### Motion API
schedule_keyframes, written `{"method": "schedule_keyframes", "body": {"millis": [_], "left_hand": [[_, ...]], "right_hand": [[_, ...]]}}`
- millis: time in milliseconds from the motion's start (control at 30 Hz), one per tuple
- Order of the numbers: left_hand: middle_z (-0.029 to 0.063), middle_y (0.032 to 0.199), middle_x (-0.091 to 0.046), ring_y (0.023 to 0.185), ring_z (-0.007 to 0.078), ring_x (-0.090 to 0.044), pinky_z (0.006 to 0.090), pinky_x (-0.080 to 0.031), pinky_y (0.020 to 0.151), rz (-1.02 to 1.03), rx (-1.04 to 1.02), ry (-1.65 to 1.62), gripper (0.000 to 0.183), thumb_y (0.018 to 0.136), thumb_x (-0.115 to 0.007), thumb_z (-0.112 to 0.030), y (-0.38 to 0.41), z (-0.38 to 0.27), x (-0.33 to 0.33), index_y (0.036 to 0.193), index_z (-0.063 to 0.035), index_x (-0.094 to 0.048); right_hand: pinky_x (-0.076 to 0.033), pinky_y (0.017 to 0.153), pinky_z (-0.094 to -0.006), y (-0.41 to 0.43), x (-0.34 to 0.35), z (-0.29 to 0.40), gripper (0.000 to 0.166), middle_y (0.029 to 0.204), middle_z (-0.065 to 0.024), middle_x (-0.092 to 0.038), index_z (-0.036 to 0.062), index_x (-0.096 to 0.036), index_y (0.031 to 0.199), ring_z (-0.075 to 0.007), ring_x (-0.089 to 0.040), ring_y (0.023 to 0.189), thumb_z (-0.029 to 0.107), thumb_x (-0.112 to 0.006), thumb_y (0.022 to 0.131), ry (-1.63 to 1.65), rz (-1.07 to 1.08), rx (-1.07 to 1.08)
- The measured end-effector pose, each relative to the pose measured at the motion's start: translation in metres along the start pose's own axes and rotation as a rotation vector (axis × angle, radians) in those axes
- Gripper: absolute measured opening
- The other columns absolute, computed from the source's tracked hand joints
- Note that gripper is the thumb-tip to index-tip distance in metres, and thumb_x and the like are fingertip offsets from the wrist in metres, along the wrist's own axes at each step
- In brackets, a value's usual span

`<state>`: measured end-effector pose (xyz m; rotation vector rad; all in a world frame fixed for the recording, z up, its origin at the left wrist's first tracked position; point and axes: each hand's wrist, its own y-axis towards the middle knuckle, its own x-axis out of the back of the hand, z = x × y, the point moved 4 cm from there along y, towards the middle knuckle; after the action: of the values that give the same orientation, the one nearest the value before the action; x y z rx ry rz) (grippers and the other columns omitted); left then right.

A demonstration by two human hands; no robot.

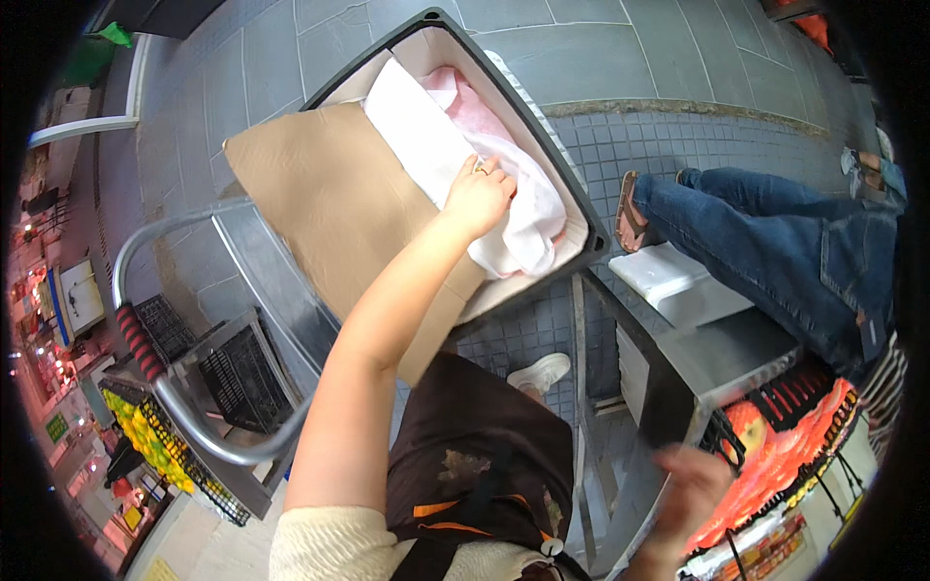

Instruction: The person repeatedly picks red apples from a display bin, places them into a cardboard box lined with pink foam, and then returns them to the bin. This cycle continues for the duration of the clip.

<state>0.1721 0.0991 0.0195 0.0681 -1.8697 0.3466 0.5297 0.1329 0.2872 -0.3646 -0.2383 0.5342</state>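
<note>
My left hand (481, 192), with a ring on one finger, reaches into a black plastic crate (592, 240) lined with light cardboard. Its curled fingers grip a thin white wrapping sheet (534, 218), which lies crumpled over pinkish contents (476, 109) that are mostly covered. A flat white sheet (418, 127) lies beside the wrapping. From the crate's left side a brown cardboard flap (341, 189) folds outward beneath my forearm. My right hand (694, 479) is blurred by motion near a tray of red netting and fruit (770, 450); its grip is unclear.
A metal trolley (251, 232) with a padded tubular handle (142, 341) stands at left, beside black crates (247, 378) and yellow fruit (145, 436). On the right are a dark metal counter (719, 348), a white packet (661, 272) and a person's jeans (770, 240). The floor (567, 54) is tiled.
</note>
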Motion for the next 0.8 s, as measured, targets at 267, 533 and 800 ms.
{"method": "schedule_keyframes", "body": {"millis": [267,533,800], "left_hand": [[0.0075,0.11,-0.063,0.104,0.0229,-0.058,0.0346,-0.048,0.084,1.07,0.157,0.145,0.028,0.079,-0.06,-0.022,-0.033,0.093,-0.048,0.106,-0.0152,-0.066],[0.0089,0.118,-0.057,0.107,0.0218,-0.056,0.0362,-0.047,0.086,0.94,0.416,-0.104,0.029,0.084,-0.051,-0.019,-0.051,0.143,-0.133,0.11,-0.0084,-0.061],[0.0093,0.124,-0.046,0.123,0.0246,-0.034,0.0479,-0.027,0.098,0.537,0.243,0.161,0.042,0.082,-0.051,-0.014,-0.053,0.094,-0.214,0.122,-0.0103,-0.044]], "right_hand": [[-0.045,0.084,-0.0325,0.286,-0.283,-0.247,0.02,0.093,-0.0151,-0.065,-0.0004,-0.063,0.094,-0.0233,-0.061,0.09,0.002,-0.047,0.081,-0.533,0.32,0.019],[-0.047,0.081,-0.0375,0.32,-0.269,-0.325,0.043,0.102,-0.0224,-0.059,-0.0032,-0.054,0.107,-0.0337,-0.058,0.093,0.011,-0.065,0.068,-0.961,0.234,0.029],[-0.031,0.094,-0.0456,0.3,-0.333,-0.338,0.079,0.099,-0.0235,-0.056,-0.003,-0.044,0.103,-0.0382,-0.049,0.098,0.038,-0.083,0.047,-1.085,-0.284,-0.111]]}}
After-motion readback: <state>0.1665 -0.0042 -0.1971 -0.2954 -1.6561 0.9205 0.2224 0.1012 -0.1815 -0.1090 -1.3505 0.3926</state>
